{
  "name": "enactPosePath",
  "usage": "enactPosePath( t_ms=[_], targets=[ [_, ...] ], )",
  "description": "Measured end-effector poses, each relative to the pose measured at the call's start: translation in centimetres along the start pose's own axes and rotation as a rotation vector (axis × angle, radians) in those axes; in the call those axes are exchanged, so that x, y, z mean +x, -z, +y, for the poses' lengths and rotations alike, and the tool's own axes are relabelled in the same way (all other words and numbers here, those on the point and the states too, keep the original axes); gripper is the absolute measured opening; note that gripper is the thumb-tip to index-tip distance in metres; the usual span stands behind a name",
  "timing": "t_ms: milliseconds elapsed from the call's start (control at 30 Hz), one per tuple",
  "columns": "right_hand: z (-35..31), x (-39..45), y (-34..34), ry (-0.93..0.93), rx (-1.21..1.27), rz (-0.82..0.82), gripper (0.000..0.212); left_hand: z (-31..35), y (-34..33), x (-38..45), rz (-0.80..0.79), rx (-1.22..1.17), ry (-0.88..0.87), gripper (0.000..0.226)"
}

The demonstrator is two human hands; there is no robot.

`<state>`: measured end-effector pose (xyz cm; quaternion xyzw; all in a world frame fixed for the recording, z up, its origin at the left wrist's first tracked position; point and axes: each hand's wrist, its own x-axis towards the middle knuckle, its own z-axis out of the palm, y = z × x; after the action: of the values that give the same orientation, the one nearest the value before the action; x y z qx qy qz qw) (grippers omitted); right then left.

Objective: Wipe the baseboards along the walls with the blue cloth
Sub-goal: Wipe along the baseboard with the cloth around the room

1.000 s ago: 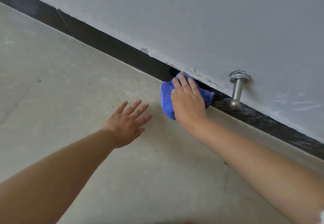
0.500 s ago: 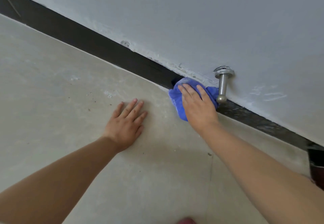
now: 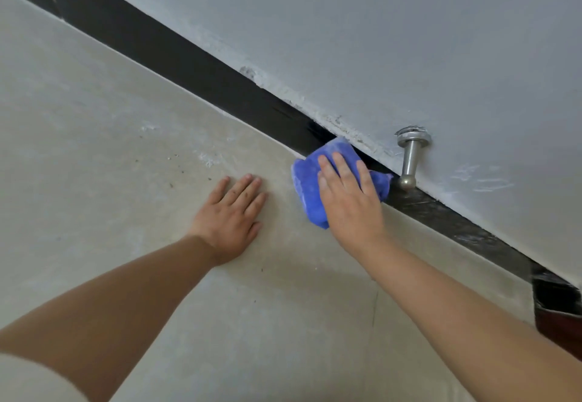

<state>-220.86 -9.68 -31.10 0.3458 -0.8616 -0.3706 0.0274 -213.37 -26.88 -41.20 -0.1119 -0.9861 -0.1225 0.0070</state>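
Note:
A black baseboard runs diagonally from the upper left to the lower right, under a grey-white wall. The bunched blue cloth lies against the baseboard where it meets the floor. My right hand presses on the cloth with straight fingers that point at the baseboard. My left hand rests flat on the pale floor, a short way left of the cloth, fingers together and straight.
A metal door stopper sticks out of the wall just right of the cloth, its ball tip close to the cloth's right edge. A dark reddish-brown edge stands at the far right. Dust specks and white smears mark the floor.
My right hand moved the cloth right along the baseboard until it reached the door stopper. My left hand came down flat on the floor and its fingers closed together.

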Motion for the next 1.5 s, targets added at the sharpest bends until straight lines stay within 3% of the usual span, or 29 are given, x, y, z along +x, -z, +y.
enactPosePath(
  t_ms=[167, 267, 333, 433, 500, 867, 1067, 1167, 1233, 1267, 1367, 1433, 1500],
  targets=[
    [-2.2, 5.2, 0.7, 0.052, -0.065, -0.104, 0.046, -0.4, 0.3, -0.7, 0.02, 0.045, -0.026, 0.053],
    [-2.3, 5.4, 0.8, 0.03, -0.157, -0.153, 0.059, -0.8, 0.8, -1.5, 0.022, 0.063, -0.026, 0.054],
    [-2.2, 5.1, 0.6, 0.069, -0.214, -0.067, 0.061, -1.0, 1.1, -2.0, 0.027, 0.076, -0.03, 0.066],
    [-2.0, 5.8, 1.7, 0.208, -0.226, -0.153, 0.058, -1.2, 1.2, -3.3, 0.021, 0.1, -0.038, 0.079],
    [-2.0, 6.3, 1.9, 0.233, -0.22, -0.118, 0.056, -1.3, 0.8, -4.1, -0.004, 0.11, -0.035, 0.078],
    [0.3, 3.8, -1.7, 0.208, 0.003, -0.143, 0.055, -0.5, 0.5, -4.4, 0.018, 0.18, 0.033, 0.081],
    [4.5, -2.2, -6.6, 0.103, 0.02, -0.299, 0.055, -0.1, 0.8, -3.6, 0.026, 0.205, 0.046, 0.081],
    [5.5, -5.0, -9.4, -0.059, 0.023, -0.19, 0.061, 0.6, 0.9, -2.9, 0.003, 0.221, 0.044, 0.079],
    [5.4, -5.8, -11.4, -0.109, 0.24, -0.06, 0.057, 1.3, 1.0, -2.4, -0.011, 0.22, 0.034, 0.079],
    [4.9, -5.9, -12.0, -0.101, 0.309, -0.015, 0.054, 1.6, 1.0, -2.1, -0.022, 0.219, 0.027, 0.078],
    [3.9, -5.6, -9.3, -0.125, 0.198, 0.13, 0.029, 3.1, 1.0, -1.1, -0.044, 0.22, -0.001, 0.078],
    [3.0, -4.4, -8.4, 0.014, 0.249, 0.056, 0.039, 4.6, 0.8, -0.2, -0.056, 0.213, -0.004, 0.079],
    [2.7, -2.9, -7.8, 0.108, 0.213, -0.051, 0.035, 6.3, 0.3, 0.6, -0.099, 0.19, -0.002, 0.08]
  ],
)
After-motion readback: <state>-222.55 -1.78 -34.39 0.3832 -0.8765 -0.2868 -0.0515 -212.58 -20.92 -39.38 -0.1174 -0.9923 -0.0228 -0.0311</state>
